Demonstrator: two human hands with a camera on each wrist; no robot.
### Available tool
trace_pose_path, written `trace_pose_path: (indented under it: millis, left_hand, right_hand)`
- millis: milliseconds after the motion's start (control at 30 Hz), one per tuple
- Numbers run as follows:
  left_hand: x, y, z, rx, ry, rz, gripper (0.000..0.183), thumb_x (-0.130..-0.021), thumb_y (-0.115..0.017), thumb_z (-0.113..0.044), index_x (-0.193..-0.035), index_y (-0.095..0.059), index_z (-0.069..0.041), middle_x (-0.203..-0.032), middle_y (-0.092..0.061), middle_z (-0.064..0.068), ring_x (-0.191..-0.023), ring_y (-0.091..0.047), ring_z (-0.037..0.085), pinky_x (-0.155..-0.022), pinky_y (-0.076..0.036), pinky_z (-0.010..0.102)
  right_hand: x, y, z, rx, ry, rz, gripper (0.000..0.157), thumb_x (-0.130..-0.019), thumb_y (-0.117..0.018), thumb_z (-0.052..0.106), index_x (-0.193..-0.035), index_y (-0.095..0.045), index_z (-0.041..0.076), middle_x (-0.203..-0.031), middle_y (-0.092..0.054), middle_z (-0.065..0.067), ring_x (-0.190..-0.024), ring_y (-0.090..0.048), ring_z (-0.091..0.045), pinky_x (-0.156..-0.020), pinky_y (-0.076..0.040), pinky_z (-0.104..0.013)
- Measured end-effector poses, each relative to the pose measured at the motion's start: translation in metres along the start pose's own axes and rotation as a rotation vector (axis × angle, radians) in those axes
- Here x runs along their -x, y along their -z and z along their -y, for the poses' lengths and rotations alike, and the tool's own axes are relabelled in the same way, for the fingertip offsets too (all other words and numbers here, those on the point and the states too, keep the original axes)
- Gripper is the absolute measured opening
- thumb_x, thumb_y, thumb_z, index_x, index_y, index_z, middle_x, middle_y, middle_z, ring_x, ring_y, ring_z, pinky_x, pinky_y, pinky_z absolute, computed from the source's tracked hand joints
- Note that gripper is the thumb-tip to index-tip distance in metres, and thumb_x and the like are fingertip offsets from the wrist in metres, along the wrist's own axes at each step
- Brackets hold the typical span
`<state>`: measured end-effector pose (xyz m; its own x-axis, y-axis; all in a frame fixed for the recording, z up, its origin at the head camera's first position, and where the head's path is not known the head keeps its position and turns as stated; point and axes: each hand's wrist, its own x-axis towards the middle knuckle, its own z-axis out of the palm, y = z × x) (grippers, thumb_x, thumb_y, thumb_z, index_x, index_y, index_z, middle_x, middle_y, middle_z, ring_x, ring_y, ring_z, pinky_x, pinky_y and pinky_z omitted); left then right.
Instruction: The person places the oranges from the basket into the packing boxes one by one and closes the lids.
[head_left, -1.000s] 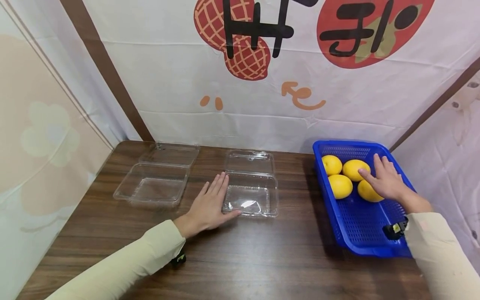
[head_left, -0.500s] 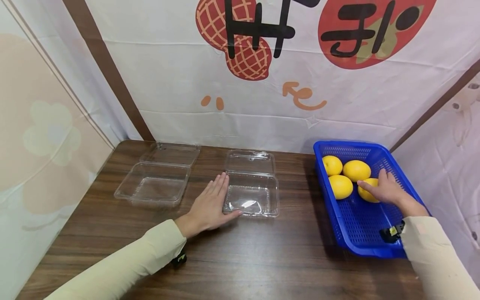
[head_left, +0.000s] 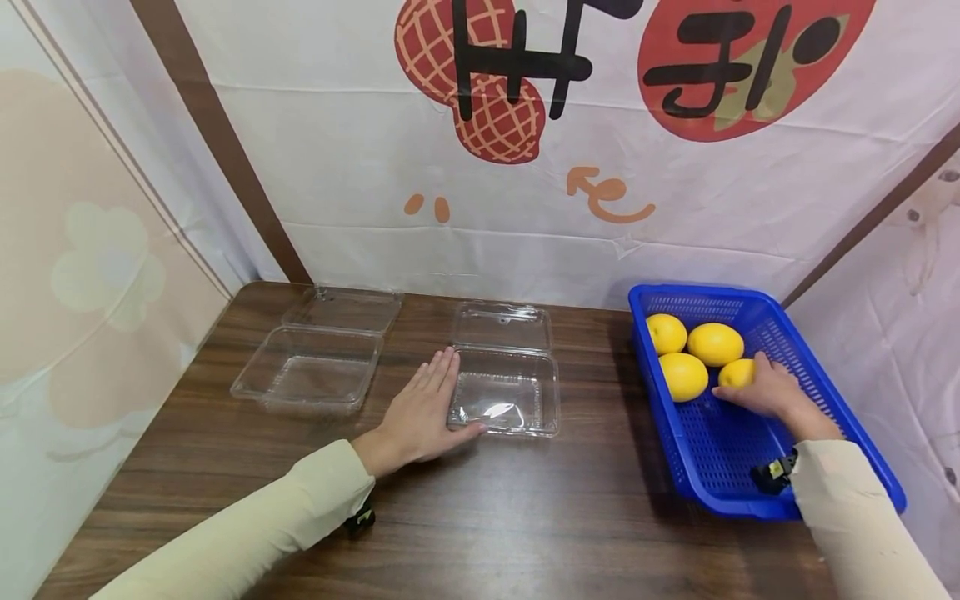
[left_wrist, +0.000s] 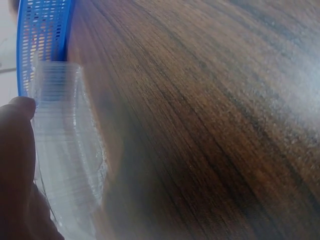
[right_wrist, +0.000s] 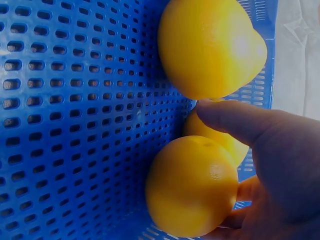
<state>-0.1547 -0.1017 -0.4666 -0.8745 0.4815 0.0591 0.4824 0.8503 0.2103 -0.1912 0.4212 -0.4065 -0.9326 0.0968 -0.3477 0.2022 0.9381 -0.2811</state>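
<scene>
Blue basket [head_left: 716,442], four yellow fruits [head_left: 682,377] inside, two open clear boxes [head_left: 517,387]

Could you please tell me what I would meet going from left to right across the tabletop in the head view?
An open, clear plastic rectangular container, the bare left hand, a second open, clear plastic rectangular container, the left wall of the perforated blue plastic basket, the three leftmost round yellow fruits, the bare right hand.

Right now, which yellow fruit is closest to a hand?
The rightmost yellow fruit in the blue basket: it lies between the thumb and fingers of the right hand, while the other three sit farther left.
</scene>
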Motion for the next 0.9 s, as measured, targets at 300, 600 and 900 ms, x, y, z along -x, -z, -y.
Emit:
trace_pose_path:
  millis: [300,600,900]
  left_hand:
    - [0.000,-0.001,0.000,0.009,0.002,-0.001,0.112,-0.093,-0.050,-0.073,-0.158,-0.013,0.009,-0.166,-0.013,0.026,-0.154,-0.014,0.037,-0.125,-0.016,0.046]
    - [-0.001,-0.001,0.001,0.013,0.000,0.004,0.112,-0.092,-0.050,-0.073,-0.158,-0.012,0.010,-0.166,-0.013,0.027,-0.154,-0.013,0.038,-0.125,-0.015,0.046]
    - [0.000,-0.001,0.001,0.009,0.000,0.011,0.112,-0.093,-0.049,-0.074,-0.158,-0.011,0.009,-0.166,-0.011,0.026,-0.155,-0.012,0.037,-0.125,-0.014,0.045]
  right_hand:
    - [-0.002,-0.006,-0.005,-0.072,0.026,-0.112,0.093,-0.090,-0.074,0.031,-0.138,-0.021,-0.027,-0.124,-0.034,-0.051,-0.107,-0.039,-0.060,-0.088,-0.041,-0.070]
    - [-0.005,-0.006,-0.011,-0.088,0.095,-0.092,0.090,-0.087,-0.077,0.024,-0.136,-0.023,-0.029,-0.120,-0.040,-0.050,-0.103,-0.048,-0.058,-0.090,-0.044,-0.069]
    - [-0.009,-0.007,-0.014,-0.065,0.114,-0.072,0.091,-0.084,-0.081,0.024,-0.137,-0.028,-0.026,-0.121,-0.043,-0.048,-0.101,-0.050,-0.056,-0.085,-0.045,-0.066]
